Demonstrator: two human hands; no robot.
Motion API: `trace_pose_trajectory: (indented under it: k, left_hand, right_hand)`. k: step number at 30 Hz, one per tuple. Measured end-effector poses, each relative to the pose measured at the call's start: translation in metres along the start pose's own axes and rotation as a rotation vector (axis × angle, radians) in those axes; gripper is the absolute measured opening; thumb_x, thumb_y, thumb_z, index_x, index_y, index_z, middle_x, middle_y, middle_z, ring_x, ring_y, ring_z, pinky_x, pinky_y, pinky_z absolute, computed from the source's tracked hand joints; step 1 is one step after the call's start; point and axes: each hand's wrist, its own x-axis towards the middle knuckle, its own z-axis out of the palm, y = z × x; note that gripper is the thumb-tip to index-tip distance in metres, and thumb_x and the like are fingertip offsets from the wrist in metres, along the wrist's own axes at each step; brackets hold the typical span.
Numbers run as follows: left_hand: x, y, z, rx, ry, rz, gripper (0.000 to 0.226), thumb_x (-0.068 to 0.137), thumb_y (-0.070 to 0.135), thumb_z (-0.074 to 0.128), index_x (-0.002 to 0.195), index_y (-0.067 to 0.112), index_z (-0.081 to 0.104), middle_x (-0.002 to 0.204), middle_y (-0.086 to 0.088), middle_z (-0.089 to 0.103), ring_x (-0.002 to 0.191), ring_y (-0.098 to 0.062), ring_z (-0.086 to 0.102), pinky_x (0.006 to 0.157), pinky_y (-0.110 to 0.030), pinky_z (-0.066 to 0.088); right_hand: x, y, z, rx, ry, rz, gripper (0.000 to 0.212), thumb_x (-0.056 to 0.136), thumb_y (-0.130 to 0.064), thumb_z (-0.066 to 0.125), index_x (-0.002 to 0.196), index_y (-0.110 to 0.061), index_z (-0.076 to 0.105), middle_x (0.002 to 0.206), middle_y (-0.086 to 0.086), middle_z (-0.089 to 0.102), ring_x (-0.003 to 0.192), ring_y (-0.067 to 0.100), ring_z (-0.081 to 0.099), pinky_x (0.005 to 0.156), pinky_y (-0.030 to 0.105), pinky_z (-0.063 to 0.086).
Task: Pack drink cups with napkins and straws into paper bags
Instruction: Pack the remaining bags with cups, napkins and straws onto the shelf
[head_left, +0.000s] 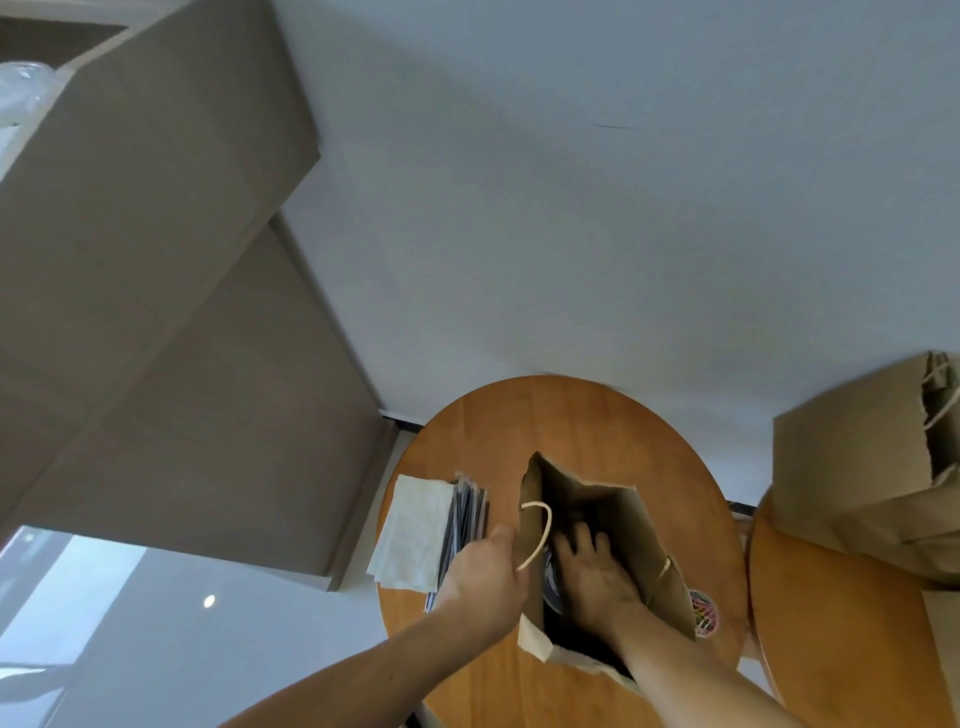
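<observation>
An open brown paper bag (618, 514) stands on the round wooden table (561, 421). My left hand (488, 571) pinches the bag's left rim beside the white cord handle (537, 535). My right hand (592, 569) reaches down inside the bag with fingers spread; whatever lies under it is hidden, apart from a dark rounded edge, perhaps a cup lid (551, 582). A stack of white napkins (413, 530) lies left of the bag, with a bundle of dark wrapped straws (465, 519) beside it.
More brown paper bags (857, 467) stand on a second round table (831, 623) at the right. A round sticker with coloured lines (704, 613) shows by the bag's right side. Grey cabinets (156, 260) and a white wall are behind.
</observation>
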Motion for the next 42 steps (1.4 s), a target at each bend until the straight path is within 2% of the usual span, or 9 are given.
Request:
trace_pose_trajectory:
  k: [7, 11, 14, 17, 26, 30, 33, 37, 42]
  left_hand:
    - [-0.001, 0.005, -0.011, -0.016, -0.108, 0.032, 0.015, 0.095, 0.038, 0.054, 0.110, 0.034, 0.050, 0.081, 0.009, 0.062, 0.064, -0.010, 0.066, 0.059, -0.022, 0.060]
    - [-0.001, 0.009, -0.028, -0.008, -0.308, 0.107, 0.053, 0.083, 0.052, 0.057, 0.130, 0.032, 0.045, 0.092, 0.007, 0.066, 0.079, -0.010, 0.068, 0.074, -0.033, 0.062]
    - [0.001, 0.013, -0.047, 0.023, -0.460, 0.165, 0.077, 0.079, 0.055, 0.062, 0.144, 0.030, 0.032, 0.105, 0.005, 0.067, 0.091, -0.011, 0.068, 0.087, -0.036, 0.059]
    - [0.004, 0.015, -0.072, 0.091, -0.496, 0.232, 0.078, 0.080, 0.054, 0.062, 0.146, 0.029, 0.029, 0.110, 0.001, 0.066, 0.094, -0.015, 0.068, 0.088, -0.039, 0.058]
    - [0.023, -0.012, -0.124, 0.130, -0.363, 0.230, 0.059, 0.088, 0.034, 0.060, 0.141, 0.016, 0.042, 0.082, 0.006, 0.062, 0.071, -0.008, 0.060, 0.058, -0.022, 0.044]
    - [0.035, -0.031, -0.146, 0.163, -0.300, 0.268, 0.047, 0.092, 0.031, 0.059, 0.137, 0.024, 0.047, 0.128, 0.003, 0.060, 0.105, -0.014, 0.060, 0.082, -0.025, 0.051]
    - [0.048, -0.048, -0.157, 0.184, -0.212, 0.242, 0.048, 0.090, 0.027, 0.059, 0.136, 0.026, 0.047, 0.126, 0.004, 0.059, 0.093, -0.010, 0.052, 0.062, -0.013, 0.035]
    - [0.065, -0.082, -0.153, 0.193, -0.169, 0.092, 0.045, 0.087, 0.030, 0.057, 0.131, 0.023, 0.050, 0.112, 0.000, 0.062, 0.089, -0.017, 0.060, 0.060, -0.026, 0.041]
    - [0.074, -0.129, -0.125, 0.162, -0.223, -0.039, 0.045, 0.087, 0.036, 0.055, 0.129, 0.021, 0.053, 0.119, -0.003, 0.060, 0.104, -0.023, 0.059, 0.083, -0.035, 0.054]
  right_hand:
    - [-0.005, -0.003, -0.017, 0.042, -0.080, 0.017, 0.103, 0.080, -0.043, 0.073, 0.156, -0.028, 0.006, 0.158, 0.007, 0.011, 0.146, 0.032, 0.016, 0.121, 0.047, 0.021]
    - [-0.026, -0.008, -0.063, 0.195, -0.015, -0.024, 0.059, 0.085, -0.030, 0.067, 0.138, -0.025, 0.043, 0.139, 0.002, 0.043, 0.130, 0.025, 0.043, 0.108, 0.039, 0.040]
    - [-0.058, -0.005, -0.114, 0.107, -0.011, -0.047, 0.004, 0.086, -0.030, 0.063, 0.090, -0.029, 0.063, 0.088, -0.009, 0.062, 0.080, 0.012, 0.062, 0.065, 0.024, 0.047]
    - [-0.092, -0.003, -0.164, 0.009, -0.018, -0.060, 0.026, 0.086, -0.043, 0.061, 0.065, -0.029, 0.057, 0.063, -0.009, 0.059, 0.061, 0.007, 0.056, 0.065, 0.026, 0.036]
    - [-0.116, -0.015, -0.224, 0.052, 0.336, 0.044, 0.025, 0.096, -0.040, 0.053, 0.116, -0.029, 0.062, 0.104, -0.012, 0.066, 0.095, 0.010, 0.062, 0.093, 0.034, 0.048]
    - [-0.072, -0.070, -0.209, 0.232, 0.396, -0.078, 0.030, 0.097, -0.036, 0.052, 0.123, -0.023, 0.061, 0.113, -0.006, 0.059, 0.104, 0.014, 0.057, 0.083, 0.031, 0.050]
    - [-0.027, -0.111, -0.186, 0.272, 0.283, -0.085, 0.032, 0.097, -0.036, 0.052, 0.125, -0.023, 0.060, 0.120, -0.001, 0.055, 0.112, 0.019, 0.054, 0.083, 0.031, 0.046]
    - [0.029, -0.148, -0.127, 0.382, 0.111, 0.007, 0.017, 0.097, -0.021, 0.048, 0.084, -0.018, 0.059, 0.079, -0.002, 0.055, 0.072, 0.015, 0.056, 0.053, 0.025, 0.041]
    - [0.076, -0.167, -0.035, 0.513, -0.031, 0.183, 0.019, 0.092, -0.017, 0.053, 0.074, -0.015, 0.050, 0.060, -0.003, 0.049, 0.048, 0.009, 0.046, 0.043, 0.025, 0.039]
